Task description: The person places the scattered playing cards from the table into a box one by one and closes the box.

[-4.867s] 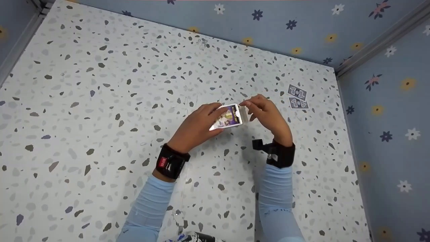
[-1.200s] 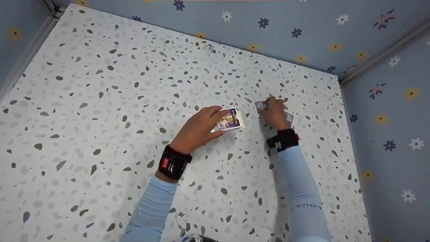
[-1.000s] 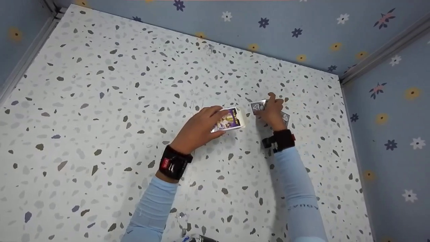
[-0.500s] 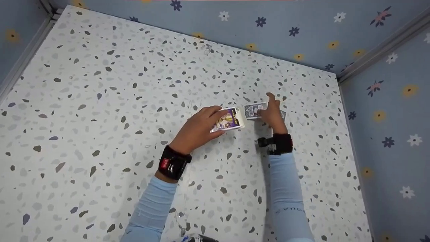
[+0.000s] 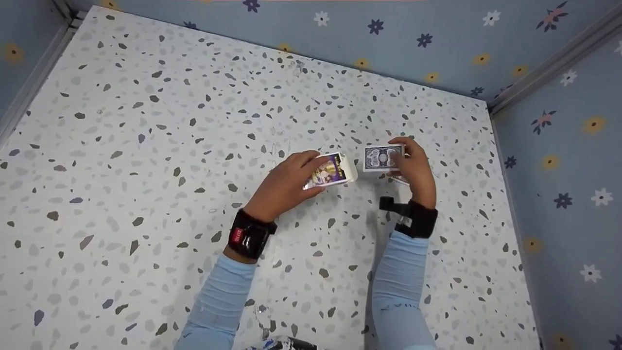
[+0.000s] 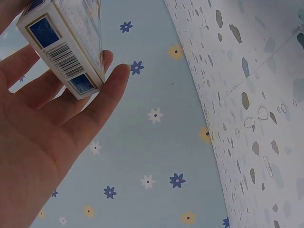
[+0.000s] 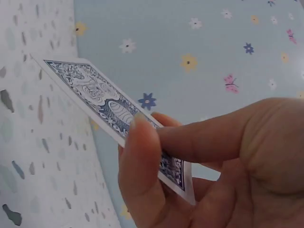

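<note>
My left hand (image 5: 289, 182) grips a playing card box (image 5: 330, 171) with a purple and yellow front, its opened end facing right. In the left wrist view, a barcode and blue panels show on the end of the card box (image 6: 64, 57), with fingers around its sides. My right hand (image 5: 417, 170) pinches a blue-backed playing card (image 5: 381, 158), back up, just right of the box. Beneath that hand, the edge of a second card (image 5: 401, 180) shows. In the right wrist view, thumb and forefinger of the right hand (image 7: 204, 152) hold the tilted playing card (image 7: 95, 90).
The white speckled table (image 5: 160, 194) spreads around both hands. Blue flowered panels (image 5: 340, 34) border it at the back and right. A black and white item (image 5: 286, 343) lies at the bottom edge of the head view.
The two cards lay apart at the right 4.9 s ago. My right hand has since slid them left and now holds the card by its right end. My left hand keeps the box nearly still.
</note>
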`<state>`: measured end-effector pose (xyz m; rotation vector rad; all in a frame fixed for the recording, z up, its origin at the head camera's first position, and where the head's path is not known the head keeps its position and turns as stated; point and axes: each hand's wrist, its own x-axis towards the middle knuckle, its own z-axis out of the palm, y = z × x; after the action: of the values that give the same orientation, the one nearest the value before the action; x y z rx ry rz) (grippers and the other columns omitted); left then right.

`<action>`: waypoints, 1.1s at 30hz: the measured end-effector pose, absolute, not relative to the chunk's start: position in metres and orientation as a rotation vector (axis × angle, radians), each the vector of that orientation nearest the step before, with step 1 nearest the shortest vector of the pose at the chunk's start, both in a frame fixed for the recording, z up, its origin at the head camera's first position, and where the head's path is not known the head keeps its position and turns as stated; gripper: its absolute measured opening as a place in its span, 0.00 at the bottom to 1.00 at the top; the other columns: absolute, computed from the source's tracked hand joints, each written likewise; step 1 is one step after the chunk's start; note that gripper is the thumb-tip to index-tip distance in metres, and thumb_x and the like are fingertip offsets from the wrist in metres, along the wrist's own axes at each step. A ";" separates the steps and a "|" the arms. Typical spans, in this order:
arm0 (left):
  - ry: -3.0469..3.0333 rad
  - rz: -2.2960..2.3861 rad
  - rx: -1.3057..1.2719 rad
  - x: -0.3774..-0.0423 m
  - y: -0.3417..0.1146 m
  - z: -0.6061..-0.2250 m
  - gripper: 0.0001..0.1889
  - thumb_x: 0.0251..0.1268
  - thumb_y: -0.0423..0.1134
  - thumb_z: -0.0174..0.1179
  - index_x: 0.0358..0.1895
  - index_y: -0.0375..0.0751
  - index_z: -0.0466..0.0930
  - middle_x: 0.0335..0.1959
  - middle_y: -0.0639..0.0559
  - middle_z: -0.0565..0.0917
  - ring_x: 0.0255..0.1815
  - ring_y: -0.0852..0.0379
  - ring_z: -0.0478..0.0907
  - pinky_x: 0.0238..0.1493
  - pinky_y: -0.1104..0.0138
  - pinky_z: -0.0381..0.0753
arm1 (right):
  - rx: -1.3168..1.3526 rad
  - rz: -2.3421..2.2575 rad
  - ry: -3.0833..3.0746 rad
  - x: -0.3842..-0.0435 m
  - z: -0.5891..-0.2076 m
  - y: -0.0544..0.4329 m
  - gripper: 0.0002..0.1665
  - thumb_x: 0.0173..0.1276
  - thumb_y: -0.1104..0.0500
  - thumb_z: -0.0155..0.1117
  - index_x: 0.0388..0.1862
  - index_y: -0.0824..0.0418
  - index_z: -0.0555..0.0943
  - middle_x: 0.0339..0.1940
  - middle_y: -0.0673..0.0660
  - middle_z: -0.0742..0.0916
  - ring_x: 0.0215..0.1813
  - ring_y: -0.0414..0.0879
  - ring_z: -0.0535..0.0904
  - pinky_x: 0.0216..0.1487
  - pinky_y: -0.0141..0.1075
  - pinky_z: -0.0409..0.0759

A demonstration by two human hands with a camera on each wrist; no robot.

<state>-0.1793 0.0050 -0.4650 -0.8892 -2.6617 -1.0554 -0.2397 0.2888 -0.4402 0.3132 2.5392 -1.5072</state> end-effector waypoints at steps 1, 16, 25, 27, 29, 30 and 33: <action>-2.664 -1.053 -0.889 -0.179 0.005 -0.465 0.31 0.56 0.45 0.65 0.64 0.44 0.69 0.60 0.47 0.73 0.62 0.51 0.70 0.62 0.62 0.73 | 0.330 -1.556 2.526 -0.236 -0.436 0.289 0.19 0.69 0.67 0.49 0.58 0.63 0.70 0.41 0.56 0.74 0.32 0.42 0.78 0.30 0.34 0.84; -2.628 -1.051 -0.931 -0.180 0.010 -0.465 0.32 0.56 0.45 0.65 0.65 0.44 0.67 0.59 0.48 0.73 0.61 0.52 0.71 0.62 0.63 0.72 | 0.090 -1.706 2.412 -0.211 -0.405 0.270 0.09 0.68 0.65 0.53 0.46 0.62 0.68 0.36 0.58 0.78 0.27 0.43 0.80 0.20 0.33 0.81; -2.601 -1.056 -0.930 -0.180 0.013 -0.467 0.34 0.57 0.45 0.65 0.67 0.45 0.64 0.61 0.49 0.73 0.63 0.54 0.69 0.64 0.65 0.70 | -0.044 -1.601 2.369 -0.214 -0.412 0.269 0.13 0.68 0.65 0.53 0.49 0.66 0.66 0.38 0.60 0.76 0.29 0.46 0.81 0.22 0.37 0.83; -2.604 -1.054 -0.931 -0.180 0.013 -0.466 0.34 0.57 0.45 0.65 0.67 0.46 0.64 0.61 0.50 0.73 0.63 0.54 0.69 0.64 0.65 0.70 | -0.059 -1.579 2.365 -0.214 -0.411 0.269 0.14 0.68 0.64 0.53 0.50 0.67 0.67 0.40 0.60 0.76 0.30 0.46 0.81 0.23 0.37 0.83; -2.614 -1.052 -0.933 -0.180 0.014 -0.466 0.34 0.57 0.45 0.65 0.68 0.46 0.64 0.61 0.50 0.73 0.63 0.54 0.69 0.64 0.65 0.70 | -0.065 -1.563 2.362 -0.214 -0.411 0.268 0.15 0.69 0.64 0.53 0.51 0.69 0.67 0.41 0.60 0.76 0.31 0.46 0.81 0.23 0.37 0.83; -2.620 -1.052 -0.935 -0.179 0.014 -0.465 0.34 0.57 0.45 0.64 0.68 0.47 0.63 0.61 0.49 0.73 0.63 0.53 0.69 0.64 0.64 0.70 | -0.069 -1.558 2.360 -0.213 -0.411 0.267 0.15 0.69 0.64 0.53 0.52 0.69 0.68 0.42 0.60 0.76 0.31 0.46 0.81 0.23 0.37 0.83; -2.637 -1.054 -0.935 -0.179 0.014 -0.464 0.35 0.58 0.46 0.64 0.69 0.48 0.61 0.62 0.50 0.72 0.63 0.53 0.69 0.64 0.64 0.70 | -0.081 -1.551 2.343 -0.213 -0.411 0.265 0.16 0.71 0.63 0.51 0.55 0.69 0.69 0.44 0.60 0.75 0.31 0.46 0.81 0.25 0.37 0.83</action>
<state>-0.1787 0.0139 -0.4641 -0.9347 -2.6371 -1.0535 -0.2132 0.2648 -0.4115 -0.0814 2.3435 -1.5513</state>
